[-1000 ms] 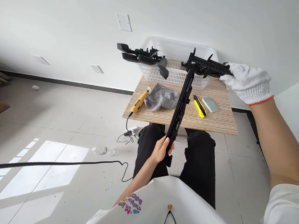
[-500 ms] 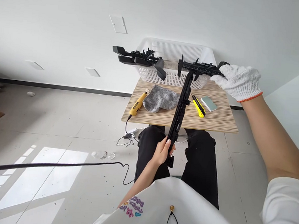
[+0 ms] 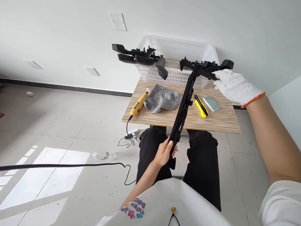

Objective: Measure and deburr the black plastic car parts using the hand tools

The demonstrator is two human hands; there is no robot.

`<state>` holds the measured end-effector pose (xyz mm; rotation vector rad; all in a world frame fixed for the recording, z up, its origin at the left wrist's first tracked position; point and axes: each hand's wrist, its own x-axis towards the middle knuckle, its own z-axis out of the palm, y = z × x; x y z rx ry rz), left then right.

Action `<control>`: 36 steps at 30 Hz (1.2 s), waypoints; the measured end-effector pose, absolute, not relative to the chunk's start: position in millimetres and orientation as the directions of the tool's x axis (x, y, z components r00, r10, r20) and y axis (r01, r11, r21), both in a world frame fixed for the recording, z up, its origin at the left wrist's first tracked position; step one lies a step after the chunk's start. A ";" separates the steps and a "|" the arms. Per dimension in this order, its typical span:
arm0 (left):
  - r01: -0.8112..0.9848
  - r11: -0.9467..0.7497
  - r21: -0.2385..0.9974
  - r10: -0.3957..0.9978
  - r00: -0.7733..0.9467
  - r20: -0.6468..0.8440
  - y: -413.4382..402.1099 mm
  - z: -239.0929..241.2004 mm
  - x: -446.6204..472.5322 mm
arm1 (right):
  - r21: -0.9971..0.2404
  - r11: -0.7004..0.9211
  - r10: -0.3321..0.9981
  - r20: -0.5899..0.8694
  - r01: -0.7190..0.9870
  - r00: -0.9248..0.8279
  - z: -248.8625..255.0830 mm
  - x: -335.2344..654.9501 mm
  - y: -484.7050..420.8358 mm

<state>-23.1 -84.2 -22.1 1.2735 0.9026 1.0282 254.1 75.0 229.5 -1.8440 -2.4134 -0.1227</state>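
Note:
My bare left hand (image 3: 165, 152) is closed round the near end of a long black plastic part (image 3: 182, 112) that slants from my lap up over the table. My right hand (image 3: 233, 86), in a white knit glove, grips a second black plastic part (image 3: 201, 66) held crosswise at the front of the white basket (image 3: 178, 48). The two black parts meet near the basket's front rim.
A small wooden table (image 3: 219, 121) carries a yellow rotary tool (image 3: 138, 104), a grey cloth (image 3: 161, 99), a yellow utility knife (image 3: 201, 106) and a pale block (image 3: 211, 103). More black parts (image 3: 140, 57) stick out of the basket's left side. Cables and a bottle (image 3: 101, 155) lie on the floor.
My gloved right hand has come down and nearer with its black part, which has turned slightly. The left hand and long part stay almost still.

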 end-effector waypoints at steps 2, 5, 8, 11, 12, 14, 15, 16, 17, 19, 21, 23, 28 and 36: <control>-0.099 0.018 0.995 0.951 0.308 0.014 -84.4 -22.5 -23.1 | -0.096 0.232 0.967 0.135 0.968 -0.218 234.1 250.6 71.9; -0.088 0.015 0.996 0.949 0.315 0.014 -84.6 -23.3 -23.1 | -0.116 0.149 0.980 0.149 0.982 -0.131 234.7 249.8 71.3; -0.089 0.021 0.996 0.948 0.320 0.009 -84.3 -23.4 -22.7 | -0.081 0.101 0.981 0.174 0.992 -0.085 230.3 250.2 74.6; -0.101 0.022 0.995 0.951 0.309 0.010 -84.0 -22.2 -21.9 | -0.049 0.123 0.975 0.193 0.991 -0.111 225.7 246.3 77.3; -0.103 0.018 0.994 0.952 0.304 0.015 -83.9 -21.7 -21.6 | -0.031 0.126 0.971 0.207 0.992 -0.117 224.6 243.9 77.6; -0.107 0.015 0.994 0.954 0.298 0.018 -83.7 -21.0 -21.2 | 0.026 0.125 0.963 0.238 0.992 -0.127 223.3 238.4 77.7; -0.112 0.018 0.994 0.955 0.296 0.016 -83.6 -21.0 -21.1 | 0.058 0.119 0.960 0.247 0.991 -0.130 223.3 235.8 77.6; -0.117 0.023 0.993 0.955 0.296 0.013 -83.5 -21.3 -21.1 | 0.088 0.109 0.960 0.250 0.990 -0.128 223.8 233.6 77.4; -0.122 0.027 0.992 0.955 0.297 0.010 -83.4 -21.8 -21.1 | 0.114 0.093 0.962 0.246 0.989 -0.119 224.8 232.0 77.2; -0.131 0.030 0.991 0.955 0.298 0.011 -83.2 -23.1 -21.4 | 0.139 0.072 0.968 0.229 0.988 -0.103 228.1 231.2 76.6; -0.142 0.030 0.989 0.956 0.294 0.013 -83.1 -24.3 -21.8 | 0.142 0.058 0.973 0.215 0.988 -0.088 232.4 233.3 75.8; -0.144 0.028 0.989 0.957 0.291 0.015 -82.9 -25.0 -22.0 | 0.144 0.053 0.976 0.200 0.988 -0.082 236.0 236.9 75.0; -0.121 0.009 0.993 0.954 0.298 0.028 -82.3 -24.1 -21.5 | 0.166 0.035 0.982 0.176 0.985 -0.065 237.3 241.4 75.1; -0.105 -0.006 0.994 0.949 0.314 0.039 -84.5 -19.1 -21.7 | 0.065 0.051 0.991 0.121 0.997 -0.059 232.0 249.5 80.6</control>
